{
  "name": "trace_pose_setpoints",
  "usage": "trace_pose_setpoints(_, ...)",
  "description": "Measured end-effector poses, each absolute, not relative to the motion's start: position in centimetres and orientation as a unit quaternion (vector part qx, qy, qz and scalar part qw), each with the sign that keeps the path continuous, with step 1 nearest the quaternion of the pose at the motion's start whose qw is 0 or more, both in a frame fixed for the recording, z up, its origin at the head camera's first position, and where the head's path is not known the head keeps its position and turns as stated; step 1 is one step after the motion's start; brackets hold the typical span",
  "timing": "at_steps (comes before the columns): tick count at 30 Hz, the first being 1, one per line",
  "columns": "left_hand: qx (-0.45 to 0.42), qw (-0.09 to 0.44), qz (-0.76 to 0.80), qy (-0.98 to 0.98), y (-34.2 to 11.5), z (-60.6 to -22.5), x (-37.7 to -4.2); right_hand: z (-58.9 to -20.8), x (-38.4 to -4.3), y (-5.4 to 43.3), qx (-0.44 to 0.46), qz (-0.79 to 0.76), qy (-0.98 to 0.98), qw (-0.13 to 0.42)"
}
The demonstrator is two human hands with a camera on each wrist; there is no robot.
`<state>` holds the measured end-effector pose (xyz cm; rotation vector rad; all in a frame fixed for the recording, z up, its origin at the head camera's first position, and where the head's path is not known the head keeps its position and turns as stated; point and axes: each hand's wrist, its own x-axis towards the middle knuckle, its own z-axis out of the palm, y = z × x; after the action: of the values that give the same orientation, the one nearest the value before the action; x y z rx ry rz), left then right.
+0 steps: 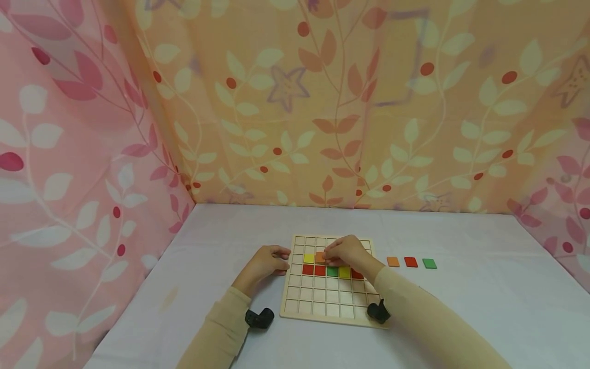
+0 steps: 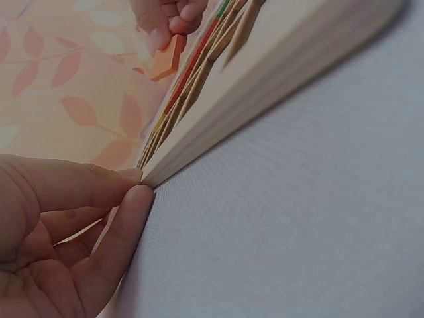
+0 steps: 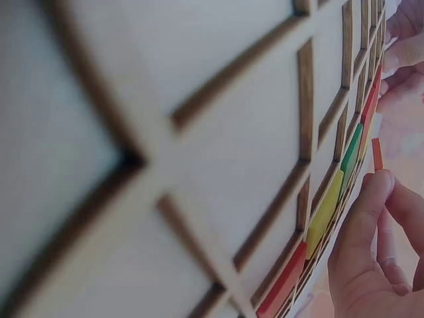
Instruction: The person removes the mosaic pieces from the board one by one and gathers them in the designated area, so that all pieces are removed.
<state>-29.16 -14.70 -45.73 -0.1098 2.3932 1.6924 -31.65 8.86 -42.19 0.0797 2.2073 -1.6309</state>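
Note:
A wooden grid board (image 1: 333, 310) lies on the table, with square recesses across it. My right hand (image 1: 345, 252) pinches an orange square tile (image 1: 319, 258) by one edge; the right wrist view shows the tile (image 3: 377, 154) tilted up between thumb and fingertips. Left of it on the board is a yellow tile (image 1: 309, 259). The row below has a red tile (image 1: 308, 269), another red, a green tile (image 1: 332, 271), a yellow tile (image 1: 344, 272) and a red tile (image 1: 357, 273) partly behind my right hand. My left hand (image 1: 271, 259) pinches the board's left edge between thumb and index finger.
Right of the board, a loose orange tile (image 1: 393, 262), a red tile (image 1: 411, 262) and a green tile (image 1: 429, 263) lie in a row on the white tabletop (image 1: 479, 287). Patterned cloth (image 1: 286, 154) stands behind the table and at both sides.

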Motion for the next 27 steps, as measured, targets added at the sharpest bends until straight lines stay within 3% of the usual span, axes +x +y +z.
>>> trace_pose_setpoints(27, -0.048, 0.107, 0.577, 0.808, -14.7, -45.5, -28.8, -41.2, -30.1, 14.0, 0.017, -0.599, 0.773, 0.208)
